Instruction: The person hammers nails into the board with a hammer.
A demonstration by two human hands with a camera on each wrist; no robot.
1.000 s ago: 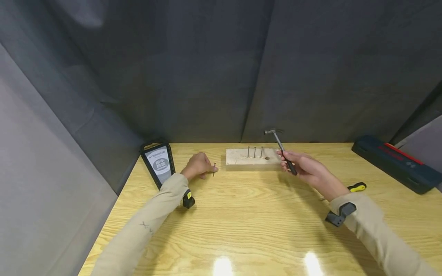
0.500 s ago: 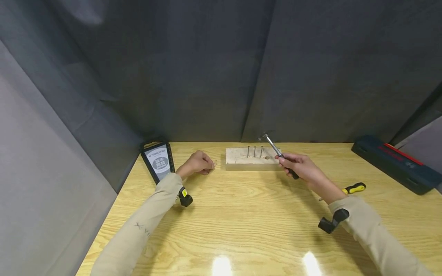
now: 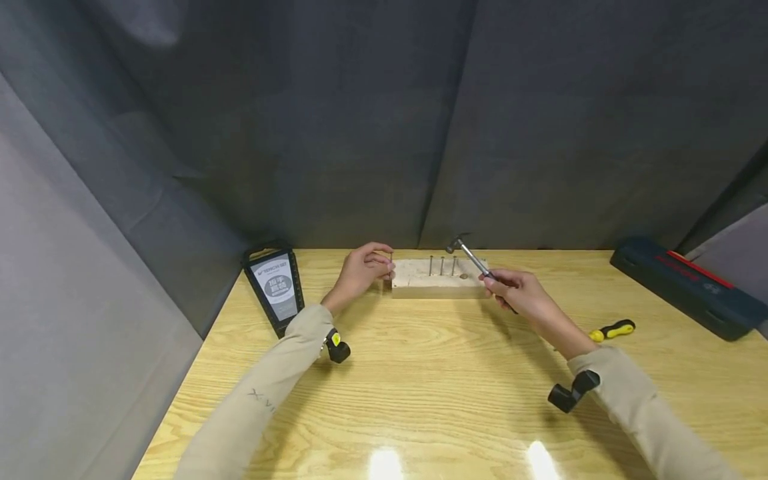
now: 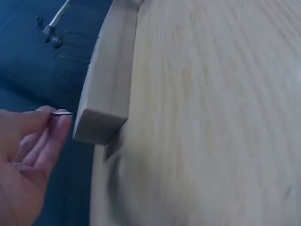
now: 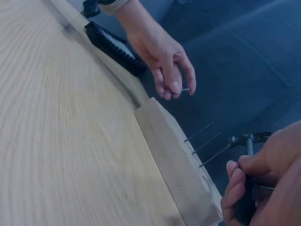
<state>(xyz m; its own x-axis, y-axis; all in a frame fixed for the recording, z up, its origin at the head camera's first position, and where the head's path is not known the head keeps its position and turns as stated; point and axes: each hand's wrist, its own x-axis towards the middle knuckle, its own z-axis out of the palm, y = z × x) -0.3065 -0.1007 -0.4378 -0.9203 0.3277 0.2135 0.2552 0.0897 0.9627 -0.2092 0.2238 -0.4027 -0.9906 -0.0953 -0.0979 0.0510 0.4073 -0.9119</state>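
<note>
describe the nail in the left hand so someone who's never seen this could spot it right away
On the wooden table, find the pale wood block near the back curtain. At its left end the left hand pinches a loose nail. Unlike the three nails standing in the block, it is held in fingertips.

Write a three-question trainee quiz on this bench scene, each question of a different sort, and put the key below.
1. True or false: the left hand pinches a loose nail at the left end of the wooden block.
2. How many nails stand upright in the block?
3. The right hand grips: A) the yellow-handled screwdriver; B) the hammer; C) the blue case.

Key: 1 true; 2 three; 3 B.
</note>
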